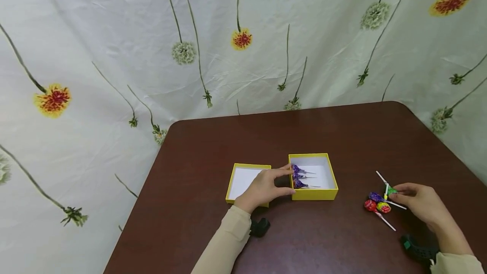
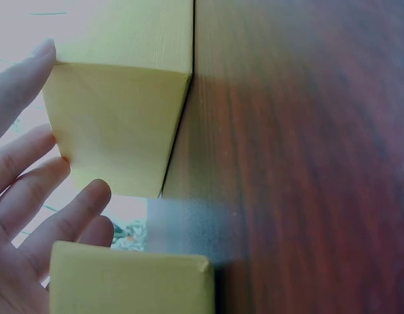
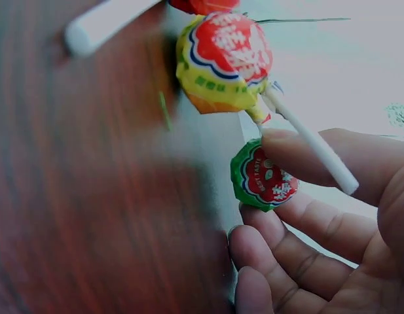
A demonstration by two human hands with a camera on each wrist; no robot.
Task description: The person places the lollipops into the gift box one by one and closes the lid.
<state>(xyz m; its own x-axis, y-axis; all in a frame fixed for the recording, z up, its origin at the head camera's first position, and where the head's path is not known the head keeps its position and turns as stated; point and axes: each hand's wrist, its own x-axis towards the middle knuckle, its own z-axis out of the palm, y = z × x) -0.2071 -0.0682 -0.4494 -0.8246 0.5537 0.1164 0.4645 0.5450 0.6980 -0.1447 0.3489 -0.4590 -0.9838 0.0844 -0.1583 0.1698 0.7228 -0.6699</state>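
My left hand [image 1: 262, 189] touches the left side of the yellow box [image 1: 313, 195], its thumb near the front corner. In the left wrist view, the fingertips [image 2: 57, 163] rest along the box's upper edge. Inside the box, several purple-wrapped lollipops [image 1: 299, 183] lie along the left side, sticks pointing right. At the right, my right hand [image 1: 422, 202] pinches a green-wrapped lollipop [image 3: 247, 176] by its head between thumb and fingers. Beside it lie a yellow-and-red lollipop [image 3: 228, 59], a red one [image 1: 370, 205] and a purple one [image 1: 376, 197], with sticks crossing.
A yellow lid [image 1: 243, 176] with a white inside lies left of the box, partly behind my left hand. Everything stands on a dark brown table [image 1: 213, 143]. Behind the table hangs a white flowered cloth [image 1: 213, 75].
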